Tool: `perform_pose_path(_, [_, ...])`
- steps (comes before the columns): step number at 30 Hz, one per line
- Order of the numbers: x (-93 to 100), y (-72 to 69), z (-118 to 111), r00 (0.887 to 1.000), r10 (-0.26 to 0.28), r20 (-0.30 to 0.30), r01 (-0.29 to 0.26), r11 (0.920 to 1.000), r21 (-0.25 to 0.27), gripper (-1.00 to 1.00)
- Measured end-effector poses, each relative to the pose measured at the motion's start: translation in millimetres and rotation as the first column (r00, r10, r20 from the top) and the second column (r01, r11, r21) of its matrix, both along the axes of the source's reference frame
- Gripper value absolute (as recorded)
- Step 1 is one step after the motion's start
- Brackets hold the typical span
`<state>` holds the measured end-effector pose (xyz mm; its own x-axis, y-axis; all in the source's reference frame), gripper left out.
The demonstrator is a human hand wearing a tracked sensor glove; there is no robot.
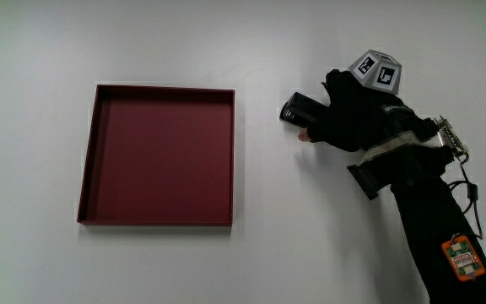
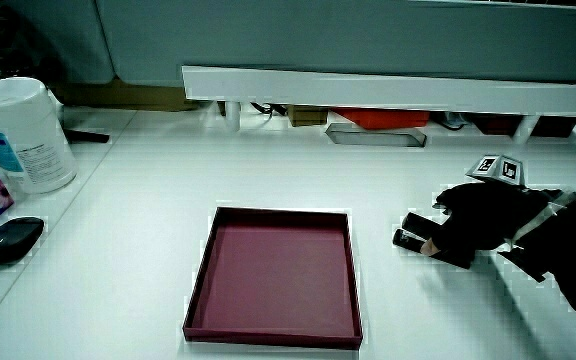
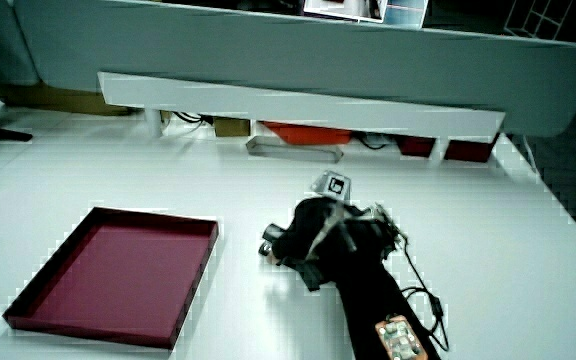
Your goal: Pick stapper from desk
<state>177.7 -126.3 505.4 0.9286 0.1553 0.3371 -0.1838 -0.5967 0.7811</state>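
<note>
We've got the hand (image 1: 353, 114) curled round the black stapler (image 1: 298, 111) on the desk (image 1: 310, 236) at the red tray's (image 1: 159, 156) 3 o'clock, so we should firm the grip and lift straight up.

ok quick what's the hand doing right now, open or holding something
Hand: closed around the black stapler, which lies on the white table beside the red tray.

One stapler (image 1: 298, 111), one tray (image 1: 87, 165) (dark red)
</note>
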Motion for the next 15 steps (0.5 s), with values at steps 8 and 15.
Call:
perform_pose_path(8, [0.7, 0.7, 3.1, 1.0, 0.021, 0.021, -0.022, 0.9983, 0.053, 0.25])
perform_pose_path(15, [-0.9, 0.9, 3.3, 0.999, 0.023, 0.026, -0.026, 0.9953, 0.093, 0.6])
